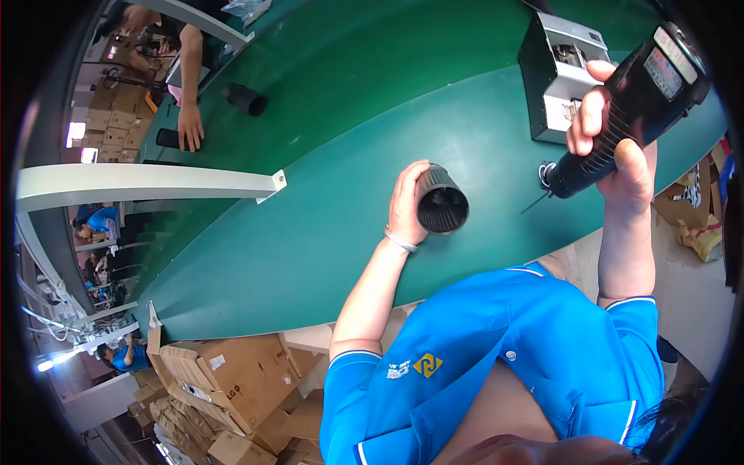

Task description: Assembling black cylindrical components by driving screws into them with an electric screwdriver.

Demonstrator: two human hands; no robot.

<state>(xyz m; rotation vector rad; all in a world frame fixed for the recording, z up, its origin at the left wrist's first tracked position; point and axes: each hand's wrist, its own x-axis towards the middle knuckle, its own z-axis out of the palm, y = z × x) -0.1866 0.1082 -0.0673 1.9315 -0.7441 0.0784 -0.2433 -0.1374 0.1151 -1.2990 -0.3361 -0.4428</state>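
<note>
Above the green table, my left hand (407, 203) is wrapped round a black ribbed cylinder (440, 190), its hollow open end facing me. My right hand (620, 147) grips a black electric screwdriver (632, 112) with pale labels at its back end. The screwdriver's thin bit (536, 204) points down and to the left, well apart from the cylinder. Close beyond the right hand stands a small black and silver machine (552, 77), which looks like a screw feeder; the hand covers part of it.
A white metal post (155, 184) reaches in over the table from the left. Across from me, a co-worker's hand (190, 128) touches a black cylinder (167, 138); another black cylinder (245, 99) lies nearby. Cardboard boxes (240, 380) stand below the table's left edge.
</note>
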